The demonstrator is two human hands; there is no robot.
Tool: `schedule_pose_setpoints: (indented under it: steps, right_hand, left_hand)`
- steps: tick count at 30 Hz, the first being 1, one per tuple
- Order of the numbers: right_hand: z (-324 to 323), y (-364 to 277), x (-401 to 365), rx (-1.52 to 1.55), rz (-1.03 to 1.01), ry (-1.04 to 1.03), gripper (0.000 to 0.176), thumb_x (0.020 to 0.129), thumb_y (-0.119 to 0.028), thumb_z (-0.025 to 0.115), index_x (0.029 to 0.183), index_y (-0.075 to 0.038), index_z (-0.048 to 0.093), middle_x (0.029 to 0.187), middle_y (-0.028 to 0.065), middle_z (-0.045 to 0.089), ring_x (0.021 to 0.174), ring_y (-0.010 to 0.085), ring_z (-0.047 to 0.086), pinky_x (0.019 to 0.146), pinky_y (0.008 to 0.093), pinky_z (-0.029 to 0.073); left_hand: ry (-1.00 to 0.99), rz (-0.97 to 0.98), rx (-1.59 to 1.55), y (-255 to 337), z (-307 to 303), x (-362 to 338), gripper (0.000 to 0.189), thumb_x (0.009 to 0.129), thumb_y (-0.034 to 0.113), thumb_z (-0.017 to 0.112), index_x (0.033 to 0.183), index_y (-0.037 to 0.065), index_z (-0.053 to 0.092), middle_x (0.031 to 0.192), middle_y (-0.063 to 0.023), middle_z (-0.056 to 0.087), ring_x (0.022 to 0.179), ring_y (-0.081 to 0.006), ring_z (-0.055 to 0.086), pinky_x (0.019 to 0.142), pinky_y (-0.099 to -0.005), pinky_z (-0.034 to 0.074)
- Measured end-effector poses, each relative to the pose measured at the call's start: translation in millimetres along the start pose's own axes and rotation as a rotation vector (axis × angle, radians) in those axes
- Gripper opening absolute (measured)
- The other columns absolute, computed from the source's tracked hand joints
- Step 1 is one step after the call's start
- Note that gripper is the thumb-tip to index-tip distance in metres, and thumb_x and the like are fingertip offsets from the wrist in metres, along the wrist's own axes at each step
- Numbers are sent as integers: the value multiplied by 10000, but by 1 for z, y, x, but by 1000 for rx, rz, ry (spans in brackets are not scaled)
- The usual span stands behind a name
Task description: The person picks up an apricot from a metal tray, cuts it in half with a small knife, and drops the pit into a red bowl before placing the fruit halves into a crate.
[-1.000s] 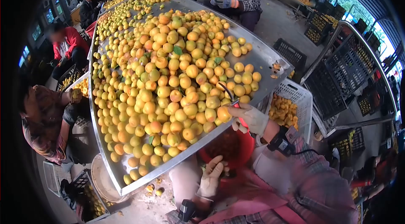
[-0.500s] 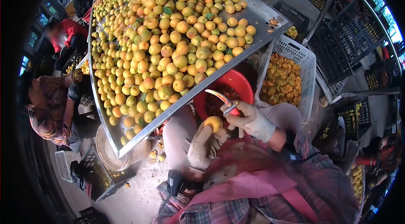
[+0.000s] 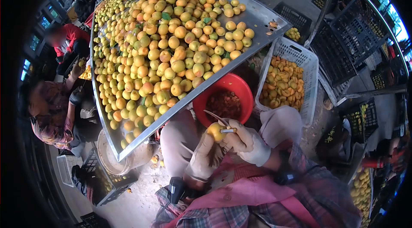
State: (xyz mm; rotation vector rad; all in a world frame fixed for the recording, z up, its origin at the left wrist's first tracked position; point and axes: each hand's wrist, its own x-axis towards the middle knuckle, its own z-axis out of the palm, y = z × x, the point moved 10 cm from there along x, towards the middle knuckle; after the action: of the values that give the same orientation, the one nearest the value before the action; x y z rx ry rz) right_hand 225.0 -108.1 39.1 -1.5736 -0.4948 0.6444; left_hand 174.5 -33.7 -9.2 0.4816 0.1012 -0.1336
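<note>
My gloved left hand (image 3: 201, 157) holds a yellow-orange fruit (image 3: 215, 132) between its fingers, above my lap. My gloved right hand (image 3: 246, 143) is closed on a small knife with a curved blade (image 3: 217, 117) and a metal handle; it meets the fruit from the right. Just beyond my hands stands a red bowl (image 3: 245, 99) with dark reddish scraps in it. A metal table (image 3: 264, 11) heaped with whole yellow and orange fruits lies ahead and to the left.
A white crate (image 3: 310, 62) of cut fruit stands right of the red bowl. Dark crates (image 3: 347, 34) are stacked at the right. A pale bucket (image 3: 107, 150) sits under the table's corner. A person in a patterned top (image 3: 51, 120) and one in red (image 3: 75, 34) sit at the left.
My right hand has moved left and down, bringing the knife to the fruit. My left hand still holds the fruit. The view has shifted slightly.
</note>
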Motion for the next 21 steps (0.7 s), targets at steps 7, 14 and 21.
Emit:
schedule_pose_setpoints:
  steps: [7, 14, 21]
  right_hand:
    - [3, -23, -6, -601, -424, 156, 419, 948, -106, 482, 1358, -48, 416, 1169, 170, 604, 939, 315, 644, 763, 357, 522]
    - [9, -21, 7, -579, -363, 127, 395, 928, -153, 517, 1302, -65, 427, 1069, 160, 646, 809, 343, 658, 655, 417, 531]
    - [13, -10, 14, -569, -367, 122, 384, 951, -195, 500, 1305, -63, 431, 1002, 139, 663, 727, 335, 656, 595, 411, 534]
  left_hand:
    - [73, 52, 144, 5, -8, -4, 530, 1012, 316, 444, 1415, -2, 315, 1339, -134, 464, 1248, -239, 466, 1065, -373, 369]
    - [44, 117, 317, 19, 0, -7, 515, 1028, 290, 410, 1425, -12, 284, 1347, -134, 441, 1270, -233, 424, 1101, -363, 296]
    - [56, 153, 476, 18, -6, -7, 578, 1026, 378, 373, 1447, 1, 250, 1408, -158, 386, 1305, -264, 403, 1096, -390, 316]
